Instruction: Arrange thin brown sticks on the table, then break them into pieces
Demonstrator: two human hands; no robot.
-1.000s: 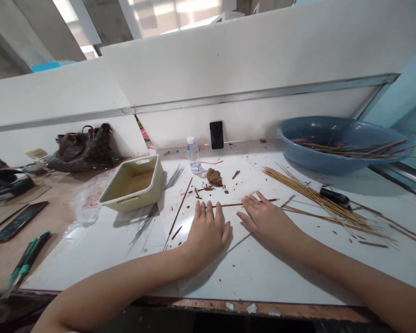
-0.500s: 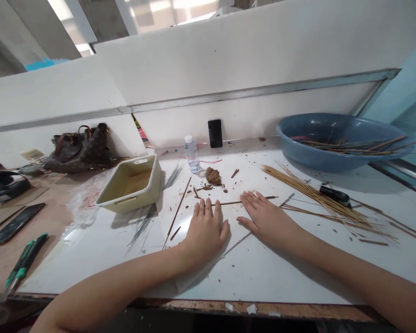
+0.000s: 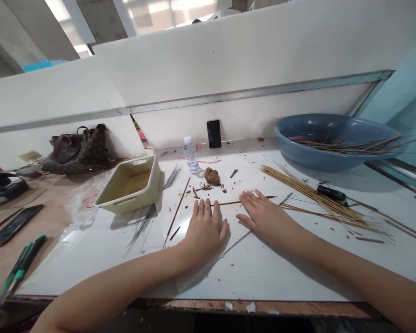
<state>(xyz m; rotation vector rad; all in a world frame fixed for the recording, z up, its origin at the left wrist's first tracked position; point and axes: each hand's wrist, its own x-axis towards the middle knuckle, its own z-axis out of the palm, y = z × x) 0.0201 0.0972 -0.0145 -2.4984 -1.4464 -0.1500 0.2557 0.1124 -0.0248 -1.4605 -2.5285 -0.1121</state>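
Observation:
A thin brown stick (image 3: 229, 203), seemingly coated in brown paste, lies crosswise on the white board. My left hand (image 3: 205, 225) rests flat with its fingertips over the stick's left part. Farther right, my right hand (image 3: 258, 210) lies flat too, fingers stretched over the stick and thumb apart. The fingers hide parts of the stick. Just beyond the hands sits a lump of brown paste (image 3: 212, 176) among small crumbs. Another coated stick (image 3: 178, 208) lies slantwise to the left of my left hand. A bundle of thin tan sticks (image 3: 308, 194) is spread out beyond my right forearm.
A cream plastic tub (image 3: 149, 196) and a water bottle (image 3: 191, 157) stand at left and centre. A phone (image 3: 214, 134) leans on the back panel. The blue basin (image 3: 326, 159) at right holds sticks. A black-handled tool (image 3: 332, 193) lies by the bundle; green-handled tools (image 3: 24, 263) lie far left.
Both hands stay nearly in place on the stick. The whole view has shifted very slightly; nothing has been picked up or let go.

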